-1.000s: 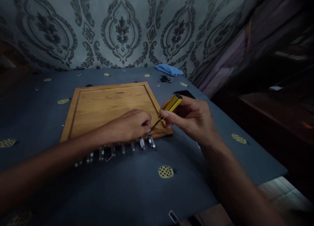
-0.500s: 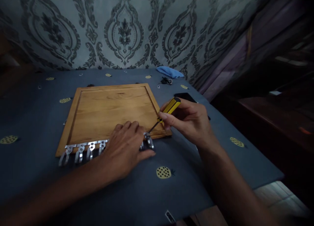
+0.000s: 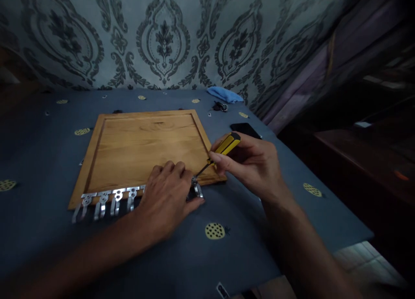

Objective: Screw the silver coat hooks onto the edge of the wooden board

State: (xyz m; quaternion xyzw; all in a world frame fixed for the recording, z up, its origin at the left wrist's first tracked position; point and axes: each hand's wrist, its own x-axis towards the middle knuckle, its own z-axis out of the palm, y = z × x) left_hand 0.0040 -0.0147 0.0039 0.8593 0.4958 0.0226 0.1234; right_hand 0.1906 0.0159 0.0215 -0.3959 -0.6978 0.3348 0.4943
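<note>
A framed wooden board [image 3: 142, 147] lies flat on a blue cloth-covered table [image 3: 227, 255]. Along its near edge runs a metal hook rail [image 3: 106, 199] with several silver hooks. My left hand [image 3: 167, 199] lies flat over the rail's right part, fingers stretched out and pressing it down. My right hand [image 3: 251, 165] grips a yellow-and-black screwdriver [image 3: 223, 147], whose thin tip points down-left at the rail's right end, beside my left fingertips.
A black phone [image 3: 244, 128] lies just behind my right hand. A folded blue cloth [image 3: 225, 93] and small dark items [image 3: 219, 105] sit at the back by the patterned wall. The table's right edge drops to a tiled floor [image 3: 366, 255].
My left hand went from pinching at the rail's right end to lying flat on the rail. Several hooks on the left are now uncovered. The right hand with the screwdriver barely moved.
</note>
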